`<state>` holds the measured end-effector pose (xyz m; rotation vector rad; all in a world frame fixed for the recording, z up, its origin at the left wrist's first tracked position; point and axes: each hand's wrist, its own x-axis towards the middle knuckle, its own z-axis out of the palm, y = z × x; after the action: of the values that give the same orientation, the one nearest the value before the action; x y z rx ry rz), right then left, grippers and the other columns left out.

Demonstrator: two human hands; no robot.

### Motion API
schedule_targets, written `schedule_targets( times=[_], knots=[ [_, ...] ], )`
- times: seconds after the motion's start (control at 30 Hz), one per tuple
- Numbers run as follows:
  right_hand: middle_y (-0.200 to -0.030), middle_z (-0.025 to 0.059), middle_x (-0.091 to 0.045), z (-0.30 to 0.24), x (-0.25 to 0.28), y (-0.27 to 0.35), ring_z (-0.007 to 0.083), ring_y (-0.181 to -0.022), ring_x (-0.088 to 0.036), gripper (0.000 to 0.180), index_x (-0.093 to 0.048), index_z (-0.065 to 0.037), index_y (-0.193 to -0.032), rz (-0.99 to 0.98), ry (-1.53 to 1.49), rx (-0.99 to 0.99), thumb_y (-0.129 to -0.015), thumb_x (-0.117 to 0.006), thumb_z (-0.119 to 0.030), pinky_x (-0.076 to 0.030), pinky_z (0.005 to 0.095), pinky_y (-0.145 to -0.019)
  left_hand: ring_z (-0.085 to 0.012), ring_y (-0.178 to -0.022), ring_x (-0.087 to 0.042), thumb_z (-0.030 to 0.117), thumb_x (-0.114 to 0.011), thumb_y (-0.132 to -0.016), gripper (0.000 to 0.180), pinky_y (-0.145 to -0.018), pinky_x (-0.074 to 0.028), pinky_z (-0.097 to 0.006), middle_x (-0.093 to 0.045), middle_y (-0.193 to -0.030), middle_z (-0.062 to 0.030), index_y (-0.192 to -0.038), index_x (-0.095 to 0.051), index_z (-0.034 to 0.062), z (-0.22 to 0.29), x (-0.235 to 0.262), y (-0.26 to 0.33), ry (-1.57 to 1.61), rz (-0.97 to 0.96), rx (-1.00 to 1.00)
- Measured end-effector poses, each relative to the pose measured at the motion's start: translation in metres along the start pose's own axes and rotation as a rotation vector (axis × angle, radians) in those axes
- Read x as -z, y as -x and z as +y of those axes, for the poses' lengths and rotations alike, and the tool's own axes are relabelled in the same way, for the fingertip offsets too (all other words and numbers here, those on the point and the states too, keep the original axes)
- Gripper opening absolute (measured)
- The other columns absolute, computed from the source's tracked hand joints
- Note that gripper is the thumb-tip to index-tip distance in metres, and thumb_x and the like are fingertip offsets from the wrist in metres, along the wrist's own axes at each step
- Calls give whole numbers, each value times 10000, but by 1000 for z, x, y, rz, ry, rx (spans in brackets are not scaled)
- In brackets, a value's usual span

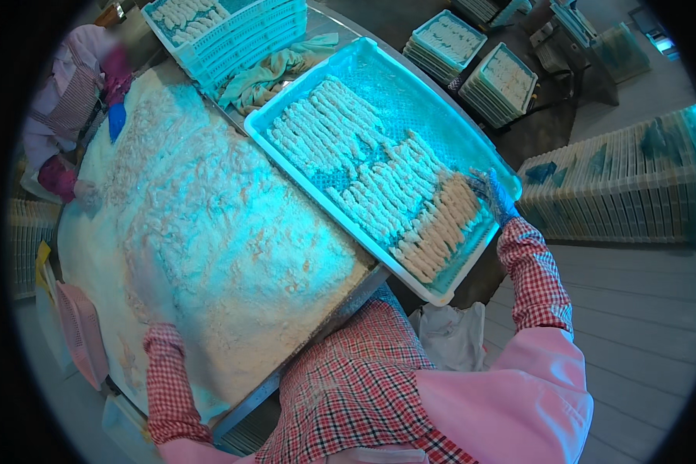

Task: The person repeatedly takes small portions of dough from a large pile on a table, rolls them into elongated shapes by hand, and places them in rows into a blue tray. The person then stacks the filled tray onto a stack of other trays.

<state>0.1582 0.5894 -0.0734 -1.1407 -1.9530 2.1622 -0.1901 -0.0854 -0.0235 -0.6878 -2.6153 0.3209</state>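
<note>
My left hand (pixel 148 282), coated pale with crumbs, is smeared by motion over the near left part of a big heap of breading crumbs (pixel 224 209). Its fingers and anything in them cannot be made out. At the right end of a light blue tray (pixel 379 259), my right hand (pixel 499 195) wears a blue glove with crumb-dusted fingers. Those fingers look stretched out beside the last breaded sticks, with nothing visible in them. Rows of breaded sticks (pixel 390 185) lie side by side on the tray's mesh bottom; those nearest my right hand look browner.
Stacked trays (pixel 232 46) and a crumpled cloth (pixel 274 81) are beyond the heap. A co-worker's gloved hand (pixel 85 193) is at its far left. A pink basket (pixel 81 332) stands at the left edge. More trays (pixel 619 185) are stacked right; filled ones (pixel 499 85) sit behind.
</note>
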Motion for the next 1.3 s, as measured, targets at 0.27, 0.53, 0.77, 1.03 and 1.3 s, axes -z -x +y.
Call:
schedule_targets(
  times=[0.27,0.53,0.77,1.03,1.3],
  knots=[
    [-1358,119,-512,-45,-66,-53,231,-1226,-511,631,-478,-42,-1364,66,326,263,-986,-344,-529,-319,400,-1075,-350,-1224,-472,95,-579,-820,201,-994,-407,-410,-523,-1313,-156,-1007,-654,103,-20,-10,-50,31,-383,-172],
    [-1326,163,-533,-61,-93,-113,282,-1210,-502,694,-457,-58,-1380,-58,90,138,-963,-316,-594,-346,428,-1060,-327,-1150,-529,71,-522,-864,311,-975,-428,-389,-564,-1237,-165,-1165,-598,60,-50,-41,-26,250,-327,-14],
    [-1146,99,-633,-92,-183,-65,193,-1015,-582,503,-518,-18,-1312,45,293,415,-1007,-413,-404,-440,341,-919,-129,-690,-520,164,-523,-936,135,-565,-430,-254,-541,-791,-9,-976,-606,65,-2,11,-4,885,-7,236],
    [-1334,173,-505,-30,-416,60,331,-1098,-568,549,-485,-163,-1371,-379,689,630,-855,-672,-145,-477,422,-905,-332,-864,-599,47,-585,-788,188,-738,-492,-415,-621,-903,-127,-969,-635,61,60,59,122,799,-130,-229],
    [-1211,167,-577,-4,-494,51,360,-1049,-578,362,-622,-160,-1200,-501,656,623,-841,-657,-127,-504,415,-862,-327,-877,-588,138,-570,-851,345,-800,-484,-410,-624,-948,-149,-1177,-573,24,123,37,107,495,-109,445]
  ],
)
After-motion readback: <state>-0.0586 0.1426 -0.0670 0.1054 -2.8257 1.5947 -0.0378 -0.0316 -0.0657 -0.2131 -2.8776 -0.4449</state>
